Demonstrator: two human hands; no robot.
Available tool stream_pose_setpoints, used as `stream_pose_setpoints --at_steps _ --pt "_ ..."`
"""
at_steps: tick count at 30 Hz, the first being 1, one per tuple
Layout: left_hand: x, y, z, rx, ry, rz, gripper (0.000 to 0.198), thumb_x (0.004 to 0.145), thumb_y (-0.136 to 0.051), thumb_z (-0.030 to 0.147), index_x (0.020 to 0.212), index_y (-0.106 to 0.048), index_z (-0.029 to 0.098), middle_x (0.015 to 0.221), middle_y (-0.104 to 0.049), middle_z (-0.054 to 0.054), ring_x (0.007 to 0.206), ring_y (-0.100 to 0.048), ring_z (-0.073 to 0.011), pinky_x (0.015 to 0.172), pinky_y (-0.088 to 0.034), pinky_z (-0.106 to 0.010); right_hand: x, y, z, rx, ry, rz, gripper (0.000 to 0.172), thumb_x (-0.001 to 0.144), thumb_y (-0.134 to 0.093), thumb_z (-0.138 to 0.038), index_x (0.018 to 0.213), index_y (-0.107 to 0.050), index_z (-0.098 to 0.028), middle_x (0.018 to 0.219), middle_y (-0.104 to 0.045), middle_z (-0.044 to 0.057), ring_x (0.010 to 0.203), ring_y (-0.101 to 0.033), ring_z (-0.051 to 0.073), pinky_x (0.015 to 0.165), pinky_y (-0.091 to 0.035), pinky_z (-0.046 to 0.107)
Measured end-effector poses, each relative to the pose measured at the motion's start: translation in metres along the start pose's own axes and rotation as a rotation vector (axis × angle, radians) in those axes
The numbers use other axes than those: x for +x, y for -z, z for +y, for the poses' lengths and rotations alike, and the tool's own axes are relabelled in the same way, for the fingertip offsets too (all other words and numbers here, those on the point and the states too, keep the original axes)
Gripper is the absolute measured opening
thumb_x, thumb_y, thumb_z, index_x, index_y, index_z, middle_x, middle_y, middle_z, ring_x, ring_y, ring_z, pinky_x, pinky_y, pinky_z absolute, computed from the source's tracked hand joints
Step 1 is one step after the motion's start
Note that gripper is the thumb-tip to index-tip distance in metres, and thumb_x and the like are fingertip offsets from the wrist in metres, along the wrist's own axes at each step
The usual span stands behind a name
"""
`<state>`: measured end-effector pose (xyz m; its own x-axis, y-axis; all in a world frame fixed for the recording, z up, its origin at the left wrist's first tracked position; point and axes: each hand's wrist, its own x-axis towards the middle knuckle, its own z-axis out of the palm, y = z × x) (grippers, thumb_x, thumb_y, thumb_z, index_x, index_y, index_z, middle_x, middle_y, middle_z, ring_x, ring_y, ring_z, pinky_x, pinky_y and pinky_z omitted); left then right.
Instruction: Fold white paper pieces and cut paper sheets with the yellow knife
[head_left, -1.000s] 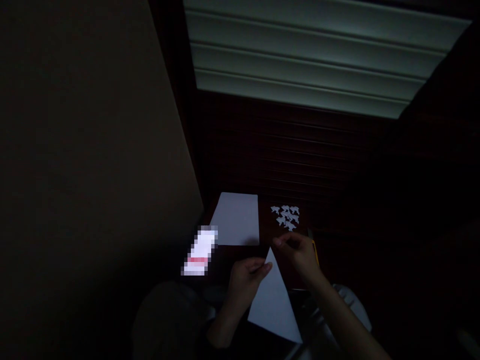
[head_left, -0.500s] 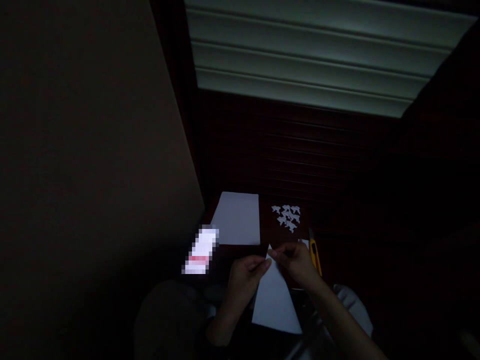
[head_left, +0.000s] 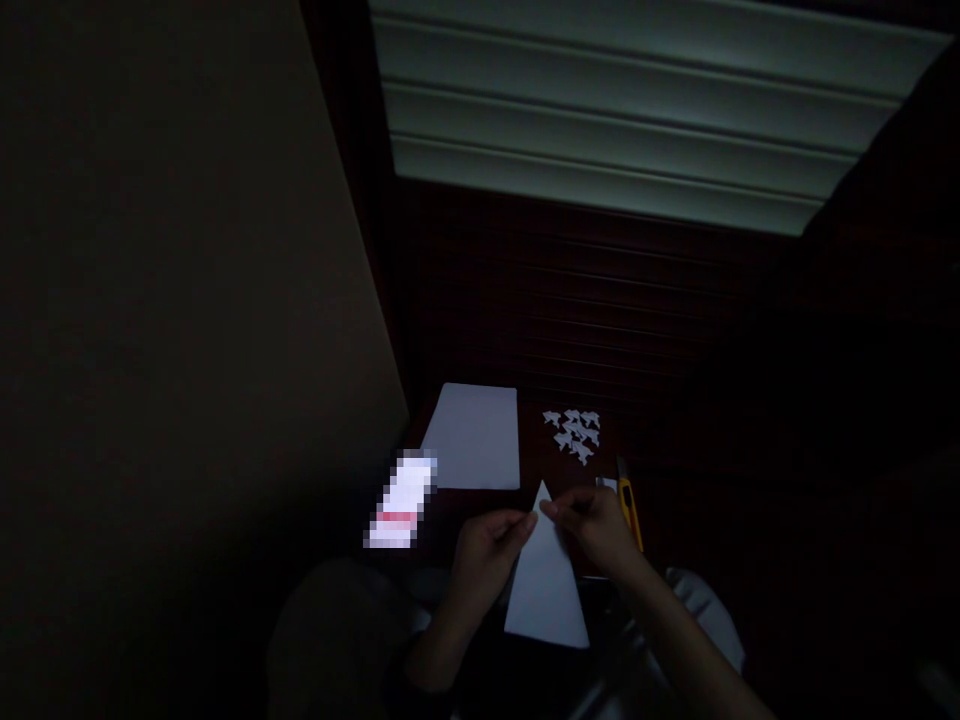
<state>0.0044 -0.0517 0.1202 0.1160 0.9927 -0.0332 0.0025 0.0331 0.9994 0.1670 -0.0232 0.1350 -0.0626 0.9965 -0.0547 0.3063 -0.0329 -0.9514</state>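
A long, narrow white paper triangle (head_left: 547,590) points away from me, its tip above my fingers and its wide end toward my lap. My left hand (head_left: 491,555) pinches its left edge near the tip between thumb and fingers. On the opposite edge, my right hand (head_left: 592,520) pinches the paper at about the same height. Beyond my hands lies a stack or sheet of white paper (head_left: 476,437). Several small folded or cut white paper pieces (head_left: 574,432) sit in a cluster to its right.
A pixelated bright screen (head_left: 403,505) lies at the left of the dark table (head_left: 532,450). Just right of my right hand is a yellow cutter (head_left: 630,508), beside a small pale item (head_left: 606,483). A wall (head_left: 225,250) rises at left, and pale slats (head_left: 600,120) are ahead.
The paper triangle has shifted slightly away from me, and its wide end looks narrower. My hands have parted a little at the tip, still pinching the paper.
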Motion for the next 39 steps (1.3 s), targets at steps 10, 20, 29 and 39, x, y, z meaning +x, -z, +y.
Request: stream_pose_setpoints --at_steps 10,20,29,39 --pt "-0.013 -0.013 0.009 0.239 -0.226 0.161 0.033 0.084 -0.045 0.027 0.115 -0.057 0.025 0.113 -0.060 -0.005 0.102 -0.056 -0.0184 0.088 -0.043 -0.027 0.004 0.001 0.002 0.021 0.020 0.191 0.032 0.066 -0.065 -0.044 0.061 -0.066 -0.012 0.055 -0.060 0.004 0.049 -0.048 0.012 0.045 -0.034 0.022" --pt "-0.006 -0.013 -0.006 0.130 -0.160 0.151 0.033 0.082 -0.048 0.030 0.112 -0.059 0.023 0.114 -0.061 -0.003 0.106 -0.055 -0.0193 0.094 -0.041 -0.030 0.005 -0.006 0.004 0.078 -0.021 0.232 0.033 0.064 -0.066 -0.046 0.063 -0.067 -0.013 0.057 -0.063 0.005 0.052 -0.051 0.014 0.048 -0.038 0.024" --pt "-0.001 -0.008 -0.012 0.085 -0.111 0.254 0.032 0.080 -0.052 0.032 0.108 -0.062 0.022 0.109 -0.064 -0.004 0.101 -0.058 -0.0208 0.090 -0.044 -0.031 -0.001 -0.008 0.007 0.071 -0.029 0.138 0.037 0.065 -0.063 -0.049 0.058 -0.066 -0.013 0.052 -0.061 0.003 0.048 -0.051 0.014 0.046 -0.037 0.023" --pt "-0.001 -0.004 -0.003 0.029 -0.059 0.178 0.034 0.078 -0.054 0.033 0.109 -0.061 0.021 0.112 -0.062 -0.004 0.102 -0.058 -0.0218 0.088 -0.046 -0.032 0.001 -0.007 0.005 0.170 -0.023 0.134 0.030 0.063 -0.068 -0.043 0.064 -0.069 -0.013 0.062 -0.066 0.005 0.056 -0.057 0.016 0.054 -0.043 0.026"
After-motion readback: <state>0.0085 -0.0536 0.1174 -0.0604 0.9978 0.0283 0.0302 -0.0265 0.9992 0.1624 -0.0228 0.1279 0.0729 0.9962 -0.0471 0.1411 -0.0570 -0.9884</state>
